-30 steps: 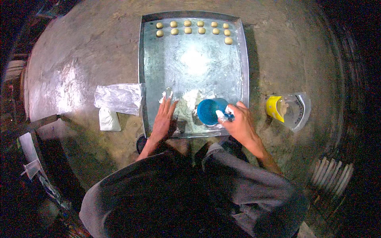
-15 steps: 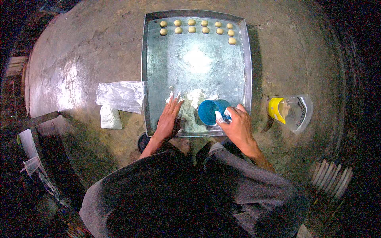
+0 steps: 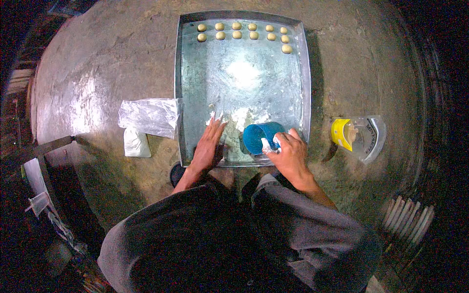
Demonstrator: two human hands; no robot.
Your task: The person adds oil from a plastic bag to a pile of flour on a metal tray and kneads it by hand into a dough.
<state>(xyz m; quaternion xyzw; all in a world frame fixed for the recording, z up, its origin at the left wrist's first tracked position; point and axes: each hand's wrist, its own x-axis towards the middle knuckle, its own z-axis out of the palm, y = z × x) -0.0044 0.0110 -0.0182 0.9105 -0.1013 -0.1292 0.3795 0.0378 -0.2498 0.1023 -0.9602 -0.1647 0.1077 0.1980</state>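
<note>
A large square metal tray (image 3: 305, 83) lies on the bare floor (image 3: 107, 68) in front of the person. Along the tray's far edge sit two short rows of small round dough balls (image 3: 237, 30), with one more ball just below the right end of the rows, near the far right corner. The wide middle of the tray is bare and shiny, so by the look of it only a small part of the shaping is done and most of the tray has yet to be filled. Near the tray's near edge lies a loose heap of white dough or flour (image 3: 242, 117), which seems to be the stock to work from.

The left hand (image 3: 209, 146) lies flat on the tray by the near edge, fingers (image 3: 215, 128) straight and slightly spread, their tips dusted white and touching the edge of the white heap; it grips nothing. The right hand (image 3: 288, 155) is closed around a blue cup (image 3: 261, 136) that is tipped on its side at the near right part of the tray, its mouth towards the heap, with white-coated fingers curled on the cup's wall.

Off the tray's left edge, on the floor, lie a clear plastic bag (image 3: 146, 116) and a small white packet (image 3: 136, 144). Off the right edge lies a clear pouch with a yellow label (image 3: 359, 136).
</note>
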